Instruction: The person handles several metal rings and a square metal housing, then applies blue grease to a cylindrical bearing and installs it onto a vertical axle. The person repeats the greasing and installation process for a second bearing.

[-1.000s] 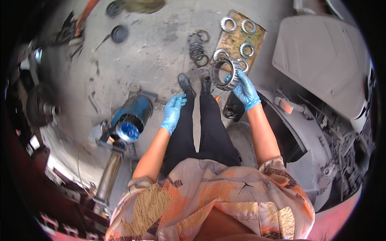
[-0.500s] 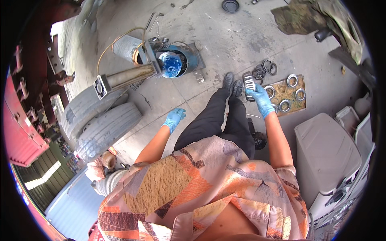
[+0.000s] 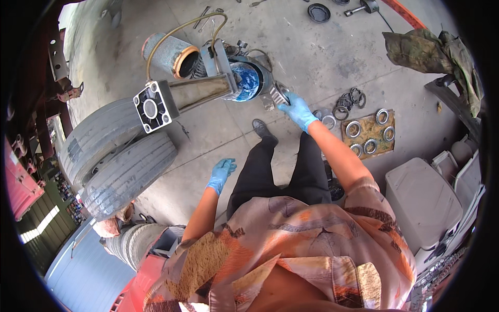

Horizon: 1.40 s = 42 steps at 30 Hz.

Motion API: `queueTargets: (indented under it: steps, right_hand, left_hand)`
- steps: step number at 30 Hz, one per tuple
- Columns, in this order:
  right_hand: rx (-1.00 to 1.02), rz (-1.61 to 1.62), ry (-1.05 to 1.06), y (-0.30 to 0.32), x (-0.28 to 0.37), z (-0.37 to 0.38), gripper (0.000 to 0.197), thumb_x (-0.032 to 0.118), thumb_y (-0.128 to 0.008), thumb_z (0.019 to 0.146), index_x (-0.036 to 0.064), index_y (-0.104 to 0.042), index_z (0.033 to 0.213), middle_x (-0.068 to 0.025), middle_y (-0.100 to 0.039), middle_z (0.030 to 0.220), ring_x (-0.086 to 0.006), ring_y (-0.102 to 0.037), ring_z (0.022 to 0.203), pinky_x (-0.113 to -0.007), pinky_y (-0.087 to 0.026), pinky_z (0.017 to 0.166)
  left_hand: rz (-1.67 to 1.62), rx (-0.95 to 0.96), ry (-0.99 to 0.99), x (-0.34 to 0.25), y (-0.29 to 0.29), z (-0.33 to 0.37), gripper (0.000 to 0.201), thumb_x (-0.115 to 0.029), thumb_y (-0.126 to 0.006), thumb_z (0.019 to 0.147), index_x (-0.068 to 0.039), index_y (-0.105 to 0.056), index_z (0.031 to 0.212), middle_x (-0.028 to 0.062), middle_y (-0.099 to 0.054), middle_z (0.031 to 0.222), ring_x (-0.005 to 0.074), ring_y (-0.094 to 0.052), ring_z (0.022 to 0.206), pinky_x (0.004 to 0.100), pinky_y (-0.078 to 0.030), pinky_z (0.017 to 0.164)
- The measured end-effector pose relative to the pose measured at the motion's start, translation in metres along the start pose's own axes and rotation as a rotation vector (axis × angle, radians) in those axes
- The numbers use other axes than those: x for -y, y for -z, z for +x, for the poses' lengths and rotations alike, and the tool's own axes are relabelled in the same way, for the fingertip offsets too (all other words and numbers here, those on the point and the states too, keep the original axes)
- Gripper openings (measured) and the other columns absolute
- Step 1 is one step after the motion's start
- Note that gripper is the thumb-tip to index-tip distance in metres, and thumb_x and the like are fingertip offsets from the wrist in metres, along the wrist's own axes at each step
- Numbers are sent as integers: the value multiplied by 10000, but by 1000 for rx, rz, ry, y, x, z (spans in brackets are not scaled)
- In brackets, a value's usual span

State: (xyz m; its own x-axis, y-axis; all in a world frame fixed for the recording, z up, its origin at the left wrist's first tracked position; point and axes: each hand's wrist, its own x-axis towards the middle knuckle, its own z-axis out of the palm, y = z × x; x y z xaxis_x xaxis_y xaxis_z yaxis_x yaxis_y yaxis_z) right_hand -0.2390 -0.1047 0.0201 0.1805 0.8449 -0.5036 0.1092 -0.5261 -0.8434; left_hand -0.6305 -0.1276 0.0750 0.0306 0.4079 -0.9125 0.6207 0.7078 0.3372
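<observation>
My right hand (image 3: pixel 300 111), in a blue glove, grips a roller bearing (image 3: pixel 278 95) with a row of pale metal rollers showing. The bearing is held off the floor, close to the right side of a blue round container (image 3: pixel 244 83) whose face is mottled blue and white. My left hand (image 3: pixel 221 174), also gloved in blue, hangs in the air left of my legs with its fingers apart and nothing in it. Several shiny bearing rings (image 3: pixel 353 129) lie on a stained brown board (image 3: pixel 373 138) to the right. Several dark rings (image 3: pixel 341 113) sit beside the board.
A long metal beam with a square end plate (image 3: pixel 151 107) reaches left from the container. Two large tyres (image 3: pixel 130 174) lie at left, a cylindrical filter (image 3: pixel 166 53) behind. A grey plastic bin (image 3: pixel 423 200) stands at right. A dark round pan (image 3: pixel 318 13) rests farther off.
My right hand has carried the bearing leftward, from near the board to the blue container. I have stepped closer, my feet now apart. My left hand still holds nothing.
</observation>
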Motion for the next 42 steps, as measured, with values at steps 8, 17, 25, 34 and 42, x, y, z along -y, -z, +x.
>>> queueTargets:
  steps: [8, 17, 25, 34, 42]
  right_hand:
    - [-235, -416, 303, -72, 6, 99, 343, 127, -698, 739, -11, -616, 1042, -245, -644, 974, -414, -611, 922, -469, -489, 810]
    - [-329, -840, 560, -120, -8, 124, 188, 76, -587, 747, 16, -608, 924, -157, -622, 819, -326, -612, 814, -444, -465, 736]
    - [-353, -805, 378, -168, -22, 134, 328, 18, -536, 771, -62, -536, 1090, -241, -561, 1018, -350, -541, 948, -451, -417, 887]
    - [-261, 237, 250, -213, -7, 138, 467, 101, -568, 899, 13, -437, 1338, -162, -537, 1315, -296, -525, 1191, -356, -408, 1019]
    - [-129, -751, 202, -197, -43, 139, 359, 32, -538, 792, -74, -578, 1132, -257, -605, 1087, -345, -578, 1019, -392, -416, 946]
  left_hand:
    - [-35, -81, 180, 104, 118, 13, 297, -330, -470, 993, -125, -645, 1119, 37, -707, 924, 107, -643, 762, 248, -468, 623]
    - [-7, -28, 249, 137, 138, 26, 286, -329, -484, 986, -134, -660, 1098, 27, -704, 861, 82, -603, 681, 241, -446, 574]
    - [68, 0, 211, 126, 149, 42, 329, -371, -483, 986, -119, -651, 1114, 62, -711, 923, 132, -651, 756, 253, -473, 613]
    - [27, -11, 216, 122, 161, 42, 302, -325, -469, 992, -112, -645, 1114, 49, -711, 885, 100, -627, 716, 242, -449, 597]
    - [-5, 13, 245, 143, 158, 45, 303, -319, -474, 990, -103, -647, 1114, 53, -711, 893, 102, -628, 723, 246, -451, 603]
